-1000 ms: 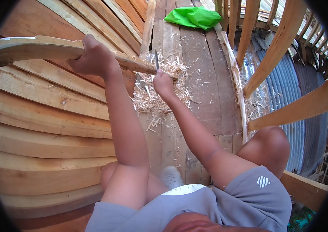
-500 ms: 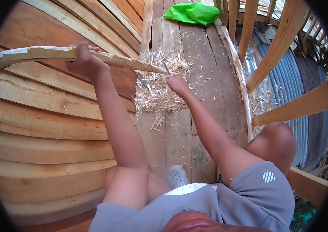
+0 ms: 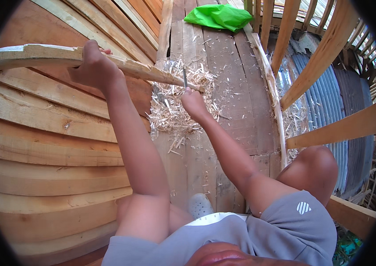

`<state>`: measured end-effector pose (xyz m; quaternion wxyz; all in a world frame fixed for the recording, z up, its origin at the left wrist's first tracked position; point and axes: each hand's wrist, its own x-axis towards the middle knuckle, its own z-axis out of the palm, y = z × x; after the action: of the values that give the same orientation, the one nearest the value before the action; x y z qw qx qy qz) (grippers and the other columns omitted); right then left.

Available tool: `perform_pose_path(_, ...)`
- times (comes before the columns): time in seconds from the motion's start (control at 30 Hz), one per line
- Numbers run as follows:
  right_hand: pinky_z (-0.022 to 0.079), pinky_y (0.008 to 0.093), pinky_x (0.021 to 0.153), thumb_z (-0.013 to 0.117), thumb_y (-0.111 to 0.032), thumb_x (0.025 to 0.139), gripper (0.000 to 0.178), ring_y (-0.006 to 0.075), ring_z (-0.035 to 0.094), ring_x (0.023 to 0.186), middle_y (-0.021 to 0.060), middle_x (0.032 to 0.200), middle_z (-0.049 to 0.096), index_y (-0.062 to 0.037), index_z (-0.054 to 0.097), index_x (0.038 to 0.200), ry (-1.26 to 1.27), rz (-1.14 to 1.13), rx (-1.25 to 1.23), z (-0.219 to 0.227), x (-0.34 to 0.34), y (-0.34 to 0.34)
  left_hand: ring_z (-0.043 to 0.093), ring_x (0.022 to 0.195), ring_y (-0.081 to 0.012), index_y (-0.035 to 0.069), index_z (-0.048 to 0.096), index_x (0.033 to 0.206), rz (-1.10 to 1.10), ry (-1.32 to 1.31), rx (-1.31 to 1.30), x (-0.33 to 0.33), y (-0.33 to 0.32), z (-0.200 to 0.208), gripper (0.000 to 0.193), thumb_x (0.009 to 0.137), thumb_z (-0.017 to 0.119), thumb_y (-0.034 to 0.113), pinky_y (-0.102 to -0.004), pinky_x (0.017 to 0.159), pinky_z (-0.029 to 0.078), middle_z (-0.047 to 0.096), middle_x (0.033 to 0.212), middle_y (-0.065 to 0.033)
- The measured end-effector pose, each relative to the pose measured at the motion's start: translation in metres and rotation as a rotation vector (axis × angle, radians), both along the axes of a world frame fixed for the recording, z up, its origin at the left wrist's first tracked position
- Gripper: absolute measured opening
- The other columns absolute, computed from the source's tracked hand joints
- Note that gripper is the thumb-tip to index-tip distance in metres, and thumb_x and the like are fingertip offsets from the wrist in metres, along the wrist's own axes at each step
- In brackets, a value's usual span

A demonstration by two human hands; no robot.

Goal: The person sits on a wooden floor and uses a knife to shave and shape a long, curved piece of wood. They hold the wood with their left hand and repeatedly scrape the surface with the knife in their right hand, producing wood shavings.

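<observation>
The floor [image 3: 243,119] is made of worn brown planks running from its near edge to its far edge, with dark gaps between some. Pale wood shavings [image 3: 177,108] lie heaped by its left edge, thinning into scattered curls toward the right. A bright green bag [image 3: 218,17] lies crumpled near the far right corner.

Knife [image 3: 185,76] handle was hidden in the right hand [image 3: 193,104], and most fingers of the left hand [image 3: 94,71] were out of sight around the long wooden piece [image 3: 139,70], whose left end got cut off at the view's edge. Wood shavings [image 3: 174,113] covered some floorboards [image 3: 236,115]; the gray shirt [image 3: 223,232] blocked the perforated clog's [image 3: 200,205] rear. Teal patch [image 3: 348,244], lower right: too small to tell.
</observation>
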<state>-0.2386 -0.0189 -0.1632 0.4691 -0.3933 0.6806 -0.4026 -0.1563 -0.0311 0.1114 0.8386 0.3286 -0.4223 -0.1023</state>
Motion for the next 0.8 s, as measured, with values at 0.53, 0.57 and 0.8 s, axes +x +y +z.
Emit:
perform_pose_path(0.53, 0.048, 0.0466, 0.082, 0.04, -0.034, 0.102, 0.046, 0.0388, 0.066, 0.085, 0.0241, 0.086, 0.068, 0.0046, 0.065, 0.101, -0.062, 0.169, -0.026, 0.002, -0.017, -0.015, 0.053, 0.062, -0.0191, -0.012, 0.045, 0.098, 0.189, 0.132, 0.184, 0.016, -0.016, 0.0, 0.032, 0.074, 0.058, 0.005, -0.0309, 0.055, 0.045, 0.053, 0.082, -0.0146)
perform_pose_path(0.57, 0.048, 0.0459, 0.081, 0.039, -0.034, 0.102, 0.046, 0.0365, 0.065, 0.082, 0.0231, 0.084, 0.068, 0.0046, 0.065, 0.1, -0.114, 0.171, 0.013, 0.001, -0.023, -0.015, 0.054, 0.063, -0.0193, -0.013, 0.044, 0.1, 0.168, 0.099, 0.174, 0.015, -0.016, -0.001, 0.034, 0.075, 0.058, 0.005, -0.0311, 0.056, 0.045, 0.053, 0.084, -0.0147)
perform_pose_path(0.8, 0.048, 0.0484, 0.082, 0.035, -0.034, 0.104, 0.052, 0.0369, 0.066, 0.084, 0.0253, 0.091, 0.068, 0.0081, 0.065, 0.101, -0.007, 0.313, -0.049, 0.065, 0.002, -0.006, 0.051, 0.061, -0.0181, -0.01, 0.046, 0.096, 0.198, 0.11, 0.166, 0.032, -0.025, -0.004, 0.028, 0.075, 0.057, 0.003, -0.0312, 0.054, 0.043, 0.051, 0.078, -0.011)
